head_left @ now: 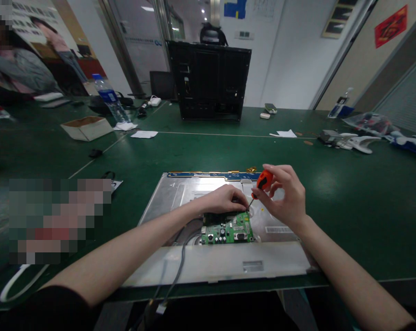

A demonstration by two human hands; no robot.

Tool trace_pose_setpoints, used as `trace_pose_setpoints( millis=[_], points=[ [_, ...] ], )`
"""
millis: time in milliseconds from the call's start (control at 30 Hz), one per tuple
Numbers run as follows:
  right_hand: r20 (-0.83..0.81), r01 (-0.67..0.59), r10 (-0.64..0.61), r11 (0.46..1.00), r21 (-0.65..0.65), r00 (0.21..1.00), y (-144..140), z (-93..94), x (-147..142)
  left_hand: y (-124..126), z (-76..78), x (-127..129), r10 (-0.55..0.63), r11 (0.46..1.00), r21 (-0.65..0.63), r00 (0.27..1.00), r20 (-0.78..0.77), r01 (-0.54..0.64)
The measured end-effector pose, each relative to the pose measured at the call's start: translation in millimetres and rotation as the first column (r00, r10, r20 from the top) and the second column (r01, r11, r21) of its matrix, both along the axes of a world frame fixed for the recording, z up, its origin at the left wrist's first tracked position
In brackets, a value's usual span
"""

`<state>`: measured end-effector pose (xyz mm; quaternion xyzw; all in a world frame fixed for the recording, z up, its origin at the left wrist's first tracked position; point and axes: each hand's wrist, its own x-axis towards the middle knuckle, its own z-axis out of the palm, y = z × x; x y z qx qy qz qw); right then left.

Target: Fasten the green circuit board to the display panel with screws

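My right hand [286, 195] grips an orange and black screwdriver [264, 180] between thumb and fingertips. Its thin shaft slants down and left to the upper right corner of a green circuit board [228, 230]. Beside that tip, my left hand [225, 200] has its fingers pressed together at the board's top edge; anything small between them is hidden. The board lies on the silver metal back of a display panel [283, 257], with a blue circuit strip [208, 176] along the far edge. A grey cable [183, 257] runs from the board's left side over the near edge.
A black monitor casing [211, 82] stands upright at the back of the green table [349, 197]. To the left are a water bottle [107, 97] and a paper box [87, 128]. White plastic parts [352, 140] lie at right. Another person [25, 69] sits at far left.
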<state>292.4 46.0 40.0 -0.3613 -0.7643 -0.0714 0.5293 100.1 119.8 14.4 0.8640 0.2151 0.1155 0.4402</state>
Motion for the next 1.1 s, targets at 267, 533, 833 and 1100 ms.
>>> trace_pose_setpoints(
  millis=[267,533,833,1100],
  points=[
    [0.013,0.026,-0.025,0.999,-0.042,1.000,-1.1,-3.0,-2.0,-0.3,-0.3,0.1,0.009,1.000,-0.004,1.000,-0.001,-0.009],
    [-0.018,-0.011,0.010,0.997,-0.070,1.000,-1.6,-4.9,-1.6,-0.9,0.7,0.1,0.013,1.000,-0.020,1.000,0.000,-0.013],
    [-0.029,-0.027,0.026,0.998,-0.050,0.999,1.3,-3.4,-1.5,-1.0,2.0,0.0,0.004,1.000,-0.012,1.000,0.004,-0.004],
    [-0.017,-0.009,0.008,0.999,-0.040,1.000,-0.4,-3.8,-3.6,-1.5,2.2,0.5,0.014,1.000,-0.022,1.000,0.000,-0.014]
  ],
)
